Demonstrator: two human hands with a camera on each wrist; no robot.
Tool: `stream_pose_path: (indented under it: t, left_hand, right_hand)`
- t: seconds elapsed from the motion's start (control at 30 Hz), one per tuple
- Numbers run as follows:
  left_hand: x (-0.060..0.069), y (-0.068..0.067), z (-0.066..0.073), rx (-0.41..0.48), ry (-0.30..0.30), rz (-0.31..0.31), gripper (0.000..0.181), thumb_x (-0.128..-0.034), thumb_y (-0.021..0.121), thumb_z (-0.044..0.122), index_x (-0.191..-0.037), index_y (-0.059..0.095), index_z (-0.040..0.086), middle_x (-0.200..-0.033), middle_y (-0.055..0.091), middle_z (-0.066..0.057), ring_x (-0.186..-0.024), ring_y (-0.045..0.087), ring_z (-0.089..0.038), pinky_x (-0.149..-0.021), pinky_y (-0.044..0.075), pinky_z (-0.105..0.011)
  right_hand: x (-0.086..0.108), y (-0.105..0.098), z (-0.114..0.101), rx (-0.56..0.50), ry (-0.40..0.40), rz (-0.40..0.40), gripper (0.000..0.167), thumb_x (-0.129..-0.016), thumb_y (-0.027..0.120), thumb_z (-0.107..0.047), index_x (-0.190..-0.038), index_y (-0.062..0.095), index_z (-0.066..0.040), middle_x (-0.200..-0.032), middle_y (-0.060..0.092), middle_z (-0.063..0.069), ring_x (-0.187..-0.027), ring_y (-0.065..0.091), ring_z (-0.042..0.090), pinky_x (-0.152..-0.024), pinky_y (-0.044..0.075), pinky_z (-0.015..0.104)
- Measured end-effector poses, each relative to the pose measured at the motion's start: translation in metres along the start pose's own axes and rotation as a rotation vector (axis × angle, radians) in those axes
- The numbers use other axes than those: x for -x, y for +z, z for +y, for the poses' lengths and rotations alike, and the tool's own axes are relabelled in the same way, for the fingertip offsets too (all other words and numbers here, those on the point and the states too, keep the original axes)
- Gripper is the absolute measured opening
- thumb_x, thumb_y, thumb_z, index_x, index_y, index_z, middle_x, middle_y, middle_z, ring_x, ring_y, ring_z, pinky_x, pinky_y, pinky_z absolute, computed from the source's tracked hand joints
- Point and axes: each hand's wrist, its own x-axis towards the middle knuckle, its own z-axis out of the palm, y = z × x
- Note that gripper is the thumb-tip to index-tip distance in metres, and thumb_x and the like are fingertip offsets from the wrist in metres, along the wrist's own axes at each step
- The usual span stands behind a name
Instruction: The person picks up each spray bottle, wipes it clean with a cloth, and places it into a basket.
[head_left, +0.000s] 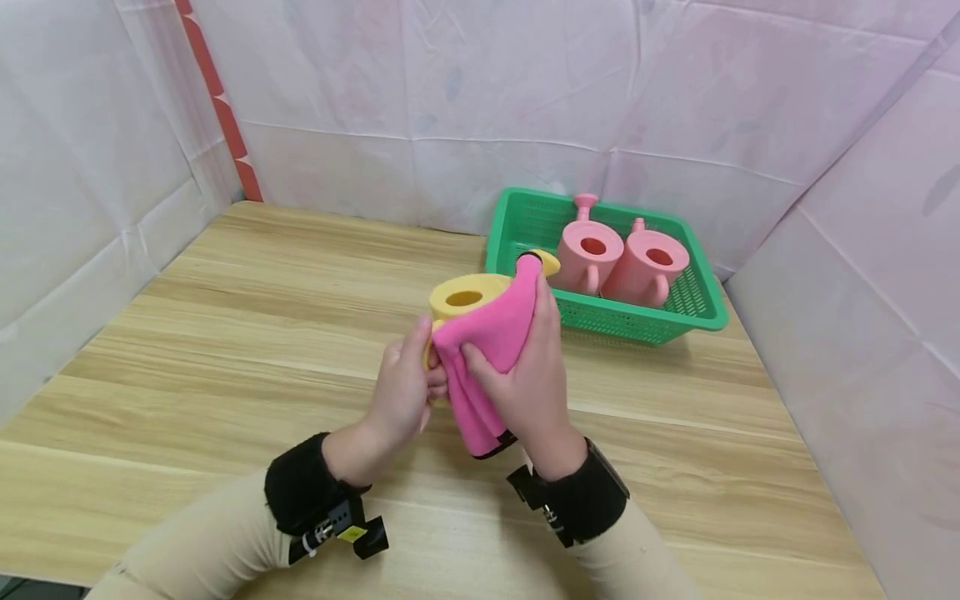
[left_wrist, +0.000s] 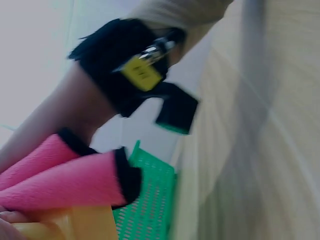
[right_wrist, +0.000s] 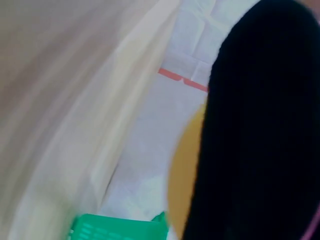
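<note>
A yellow watering can [head_left: 471, 292] is held above the table, its spout pointing right toward the basket. My left hand [head_left: 401, 379] grips its handle at the left side. With my right hand [head_left: 528, 367] I hold a pink cloth with black edging [head_left: 487, 333] against the can's side and spout, thumb on the near face. In the left wrist view the folded cloth [left_wrist: 65, 180] lies along the yellow can [left_wrist: 92, 222]. Dark edging [right_wrist: 260, 130] fills much of the right wrist view, with part of the yellow can [right_wrist: 185, 175] behind it.
A green basket [head_left: 615, 321] stands at the back right of the wooden table [head_left: 300, 333]. Inside it are two pink watering cans [head_left: 577, 267], [head_left: 637, 275] side by side. White sheets [head_left: 450, 83] hang behind the table and at both sides.
</note>
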Motion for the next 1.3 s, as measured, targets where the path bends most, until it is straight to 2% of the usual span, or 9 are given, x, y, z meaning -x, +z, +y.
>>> stream_pose_path:
  t: [0.23, 0.57, 0.7, 0.83, 1.1, 1.3]
  left_hand:
    - [0.001, -0.001, -0.012, 0.051, -0.048, -0.009, 0.043, -0.0985, 0.031, 0.026, -0.058, 0.028, 0.011, -0.048, 0.022, 0.005, -0.042, 0.02, -0.008, -0.042, 0.022, -0.021]
    - [0.0, -0.003, -0.011, 0.06, -0.036, -0.015, 0.047, -0.0995, 0.034, 0.036, -0.06, 0.028, 0.012, -0.047, 0.022, 0.006, -0.041, 0.021, -0.008, -0.042, 0.024, -0.022]
    - [-0.002, -0.003, -0.01, 0.058, -0.03, -0.014, 0.047, -0.0995, 0.034, 0.035, -0.058, 0.027, 0.012, -0.047, 0.022, 0.006, -0.04, 0.021, -0.008, -0.041, 0.023, -0.022]
    - [-0.004, -0.003, -0.007, 0.056, -0.042, 0.012, 0.046, -0.0995, 0.033, 0.034, -0.059, 0.028, 0.012, -0.048, 0.022, 0.006, -0.041, 0.02, -0.008, -0.041, 0.023, -0.021]
    - [-0.007, -0.005, 0.003, 0.035, -0.073, 0.057, 0.041, -0.0998, 0.033, 0.04, -0.077, 0.045, 0.008, -0.051, 0.024, 0.005, -0.043, 0.023, -0.008, -0.043, 0.025, -0.021]
    - [-0.01, -0.008, 0.011, 0.087, -0.072, 0.101, 0.045, -0.0994, 0.033, 0.042, -0.066, 0.033, 0.012, -0.05, 0.025, 0.005, -0.043, 0.023, -0.008, -0.042, 0.024, -0.022]
  right_hand:
    - [-0.007, -0.002, -0.005, 0.039, 0.046, -0.04, 0.095, -0.077, 0.071, -0.038, -0.147, 0.016, -0.006, -0.144, 0.03, 0.011, -0.121, 0.037, 0.022, -0.098, 0.035, 0.043]
    - [-0.009, -0.001, -0.005, 0.055, 0.043, -0.051, 0.094, -0.078, 0.072, -0.037, -0.147, 0.016, -0.006, -0.145, 0.029, 0.01, -0.124, 0.035, 0.022, -0.1, 0.033, 0.044]
    - [-0.008, -0.002, -0.006, 0.064, 0.065, -0.068, 0.094, -0.079, 0.071, -0.038, -0.147, 0.015, -0.006, -0.145, 0.029, 0.011, -0.123, 0.035, 0.021, -0.1, 0.034, 0.044]
    - [-0.007, -0.002, -0.005, 0.064, 0.069, -0.082, 0.094, -0.079, 0.071, -0.038, -0.147, 0.014, -0.006, -0.145, 0.028, 0.011, -0.123, 0.035, 0.022, -0.099, 0.035, 0.045]
    - [-0.002, -0.001, -0.002, 0.025, 0.074, -0.099, 0.095, -0.079, 0.071, -0.039, -0.148, 0.013, -0.008, -0.142, 0.031, 0.01, -0.118, 0.038, 0.02, -0.095, 0.039, 0.043]
    - [0.001, 0.003, 0.001, 0.0, 0.078, -0.132, 0.095, -0.079, 0.07, -0.043, -0.149, 0.013, -0.013, -0.142, 0.032, 0.004, -0.114, 0.041, 0.016, -0.092, 0.041, 0.04]
